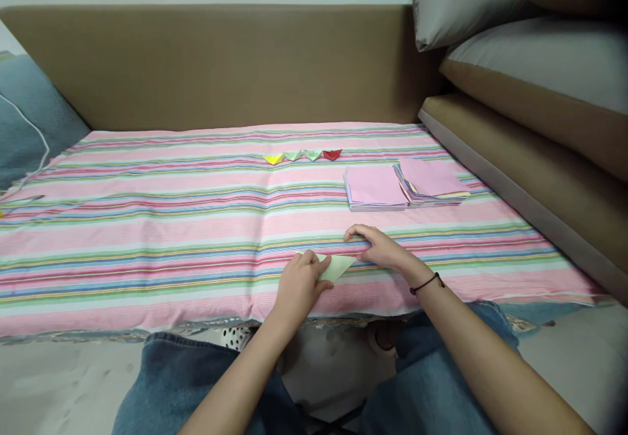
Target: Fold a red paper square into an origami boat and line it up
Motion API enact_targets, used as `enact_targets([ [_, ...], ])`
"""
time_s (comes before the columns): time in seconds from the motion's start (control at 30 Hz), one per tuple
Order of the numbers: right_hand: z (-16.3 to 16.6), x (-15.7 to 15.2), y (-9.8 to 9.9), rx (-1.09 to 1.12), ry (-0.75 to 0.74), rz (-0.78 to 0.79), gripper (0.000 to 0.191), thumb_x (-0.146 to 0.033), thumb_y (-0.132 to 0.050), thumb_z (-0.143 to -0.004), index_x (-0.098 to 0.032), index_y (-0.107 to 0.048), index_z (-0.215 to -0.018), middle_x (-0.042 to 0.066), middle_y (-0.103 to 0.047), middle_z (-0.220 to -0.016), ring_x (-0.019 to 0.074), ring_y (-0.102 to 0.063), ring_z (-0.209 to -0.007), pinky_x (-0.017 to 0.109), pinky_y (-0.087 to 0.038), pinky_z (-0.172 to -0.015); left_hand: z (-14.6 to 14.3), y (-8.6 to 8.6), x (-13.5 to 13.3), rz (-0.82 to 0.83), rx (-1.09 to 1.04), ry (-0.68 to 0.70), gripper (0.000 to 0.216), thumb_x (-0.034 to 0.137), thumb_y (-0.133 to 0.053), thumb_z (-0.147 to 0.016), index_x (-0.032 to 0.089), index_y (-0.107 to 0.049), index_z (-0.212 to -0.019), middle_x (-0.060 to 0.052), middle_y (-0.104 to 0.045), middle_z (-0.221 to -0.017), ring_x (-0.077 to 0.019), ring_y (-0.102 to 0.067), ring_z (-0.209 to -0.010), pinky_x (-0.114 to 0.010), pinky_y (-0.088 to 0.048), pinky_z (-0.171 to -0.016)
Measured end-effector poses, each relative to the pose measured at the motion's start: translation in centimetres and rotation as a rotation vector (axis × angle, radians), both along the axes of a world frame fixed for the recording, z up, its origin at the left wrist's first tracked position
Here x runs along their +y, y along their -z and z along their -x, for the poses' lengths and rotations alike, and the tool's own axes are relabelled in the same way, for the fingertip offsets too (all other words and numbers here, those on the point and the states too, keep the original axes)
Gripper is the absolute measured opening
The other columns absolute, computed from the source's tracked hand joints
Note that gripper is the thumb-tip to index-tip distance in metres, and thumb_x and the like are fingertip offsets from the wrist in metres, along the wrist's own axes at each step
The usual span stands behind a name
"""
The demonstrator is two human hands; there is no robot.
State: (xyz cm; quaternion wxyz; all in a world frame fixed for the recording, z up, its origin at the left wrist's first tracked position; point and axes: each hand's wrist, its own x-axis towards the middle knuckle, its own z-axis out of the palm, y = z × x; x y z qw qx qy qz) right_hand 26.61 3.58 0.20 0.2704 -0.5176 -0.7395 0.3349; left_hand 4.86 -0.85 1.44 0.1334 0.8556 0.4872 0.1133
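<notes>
- Near the front edge of the striped sheet (147, 239) on the bed, both hands work on a pale green folded paper (337, 266) that lies flat on the cloth.
- Left hand (299, 284): forearm reaches up from the lap, palm down, fingers curled loosely and pressing on the paper's left part.
- Right hand (377, 246): wrist with a black band (426, 283), forearm angled in from the right, fingers bent, fingertips on the cloth at the paper's upper right corner; whether it pinches the paper I cannot tell.
- Farther back lie two stacks of pink paper (375, 188) and a row of four small folded figures (302, 156).
</notes>
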Motion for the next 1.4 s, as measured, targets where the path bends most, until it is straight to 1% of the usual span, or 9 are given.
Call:
enact_targets([
  [0.13, -0.9, -0.1, -0.6, 0.082, -0.050, 0.046, 0.036, -0.008, -0.049, -0.059, -0.021, -0.057, -0.092, 0.002, -0.058, -0.101, 0.0215, -0.054, -0.100, 0.035, -0.042, -0.087, 0.0, 0.1, 0.0, -0.005, -0.020, -0.010, 0.048, 0.028, -0.069, -0.072, 0.028, -0.056, -0.118, -0.003, -0.055, -0.090, -0.0195, -0.051, -0.082, -0.030, -0.039, -0.069],
  [0.27, -0.7, -0.8, -0.8, 0.113, -0.039, 0.092, 0.025, -0.023, -0.048, -0.077, -0.022, -0.055, -0.101, 0.003, -0.059, -0.105, 0.0206, -0.054, -0.100, 0.034, -0.044, -0.084, 0.1, 0.0, 0.0, 0.011, -0.034, -0.017, 0.047, 0.027, -0.069, -0.072, 0.028, -0.057, -0.117, -0.003, -0.055, -0.091, -0.0193, -0.051, -0.082, -0.030, -0.039, -0.070],
  [0.33, 0.3, -1.3, -0.5, 0.045, 0.048, 0.017, 0.026, -0.035, -0.052, -0.080, -0.023, -0.055, -0.102, 0.004, -0.059, -0.105, 0.0225, -0.052, -0.102, 0.038, -0.041, -0.087, 0.1, 0.1, 0.0, 0.004, -0.043, -0.015, 0.046, 0.027, -0.070, -0.071, 0.028, -0.057, -0.116, -0.003, -0.055, -0.090, -0.0197, -0.051, -0.082, -0.030, -0.039, -0.069],
  [0.47, 2.9, -2.6, 0.8, -0.234, 0.257, -0.248, 0.047, -0.048, -0.066, -0.069, -0.024, -0.053, -0.107, 0.008, -0.058, -0.107, 0.0297, -0.047, -0.105, 0.047, -0.035, -0.089, 0.2, 0.4, 0.1, -0.019, -0.051, -0.007, 0.049, 0.028, -0.070, -0.070, 0.029, -0.056, -0.117, -0.002, -0.055, -0.090, -0.0195, -0.051, -0.082, -0.030, -0.040, -0.071],
  [0.6, 3.6, -3.2, 1.3, -0.319, 0.250, -0.362, 0.042, -0.046, -0.060, -0.077, -0.023, -0.051, -0.110, 0.009, -0.056, -0.108, 0.0290, -0.046, -0.104, 0.043, -0.036, -0.086, 0.2, 0.3, 0.0, -0.040, -0.010, -0.003, 0.051, 0.029, -0.070, -0.071, 0.029, -0.055, -0.120, -0.003, -0.055, -0.090, -0.0197, -0.051, -0.082, -0.030, -0.040, -0.071],
  [0.83, 2.4, -3.1, 1.1, -0.357, 0.315, -0.379, 0.030, -0.033, -0.056, -0.083, -0.023, -0.053, -0.111, 0.009, -0.056, -0.106, 0.0282, -0.047, -0.102, 0.041, -0.038, -0.084, 0.2, 0.3, -0.1, -0.038, 0.005, 0.004, 0.049, 0.029, -0.070, -0.071, 0.027, -0.056, -0.118, -0.003, -0.056, -0.091, -0.0194, -0.051, -0.082, -0.030, -0.040, -0.071],
  [0.97, 2.2, -3.6, 1.2, -0.303, 0.315, -0.402, 0.023, -0.028, -0.043, -0.090, -0.023, -0.054, -0.109, 0.007, -0.057, -0.105, 0.0253, -0.048, -0.104, 0.039, -0.037, -0.086, 0.3, 0.4, -0.1, -0.061, 0.002, -0.002, 0.049, 0.030, -0.069, -0.071, 0.027, -0.056, -0.118, -0.003, -0.056, -0.091, -0.0192, -0.051, -0.081, -0.030, -0.040, -0.071],
  [1.2, 2.8, -4.5, 1.5, -0.232, 0.313, -0.458, 0.033, -0.038, -0.032, -0.093, -0.022, -0.051, -0.115, 0.008, -0.057, -0.112, 0.0241, -0.047, -0.111, 0.039, -0.036, -0.093, 0.3, 0.3, 0.1, -0.036, 0.016, 0.005, 0.049, 0.032, -0.069, -0.072, 0.026, -0.056, -0.119, -0.004, -0.056, -0.092, -0.0199, -0.051, -0.083, -0.030, -0.040, -0.072],
  [1.4, 3.2, -4.7, 2.2, -0.411, 0.275, -0.540, 0.049, -0.048, -0.051, -0.082, -0.017, -0.048, -0.121, 0.013, -0.054, -0.118, 0.0311, -0.042, -0.116, 0.046, -0.033, -0.096, 0.3, 0.7, 0.0, -0.041, 0.005, 0.009, 0.050, 0.031, -0.068, -0.073, 0.026, -0.055, -0.121, -0.004, -0.056, -0.094, -0.0205, -0.051, -0.083, -0.030, -0.040, -0.072],
])
